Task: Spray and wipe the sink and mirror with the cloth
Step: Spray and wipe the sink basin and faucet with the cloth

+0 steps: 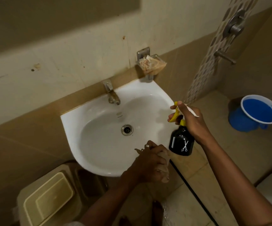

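Note:
A white wall-hung sink (89,154) with a steel drain (127,129) and a metal tap (112,95) fills the middle of the view. My right hand (191,121) grips a black spray bottle (181,143) with a yellow trigger just past the sink's right rim, nozzle toward the basin. My left hand (148,162) holds a bunched beige cloth (164,168) at the sink's front right rim. The lower edge of the mirror (58,18) shows at the top left on the wall.
A metal soap holder (150,64) with a crumpled wrapper hangs on the wall above the sink. A blue bucket (254,113) stands on the floor at right. A beige bin with a lid (48,201) sits below left. Shower fittings (235,25) are at the upper right.

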Motion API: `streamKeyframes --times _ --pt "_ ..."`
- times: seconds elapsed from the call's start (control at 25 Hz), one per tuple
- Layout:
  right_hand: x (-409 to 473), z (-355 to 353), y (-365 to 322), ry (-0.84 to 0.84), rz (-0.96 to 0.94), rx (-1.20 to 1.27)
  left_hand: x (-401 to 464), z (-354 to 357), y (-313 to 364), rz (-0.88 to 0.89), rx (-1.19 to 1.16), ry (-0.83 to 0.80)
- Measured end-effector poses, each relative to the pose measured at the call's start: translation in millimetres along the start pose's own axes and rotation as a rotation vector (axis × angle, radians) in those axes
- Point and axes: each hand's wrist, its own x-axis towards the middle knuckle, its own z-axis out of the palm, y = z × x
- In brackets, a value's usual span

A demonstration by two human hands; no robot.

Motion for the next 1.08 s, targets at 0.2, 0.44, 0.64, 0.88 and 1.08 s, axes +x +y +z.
streamKeyframes --times 0.2,0.44,0.64,0.88,1.08 --pt "-19 13 -13 0.018 -0.025 -0.003 -64 -40 -8 -0.159 -0.110 -0.102" --pt "-38 32 -17 0.024 -0.024 0.039 -131 -143 -63 -0.654 0.019 -0.266" --pt "-42 52 -17 0.016 -0.013 0.052 -83 -151 -83 -0.727 -0.168 0.467" --pt "-29 64 4 0.044 -0.004 0.049 13 -44 -136 -0.566 -0.176 0.413" --pt "-1 71 21 0.016 -0.004 -0.003 23 22 -191 -0.568 0.045 0.119"
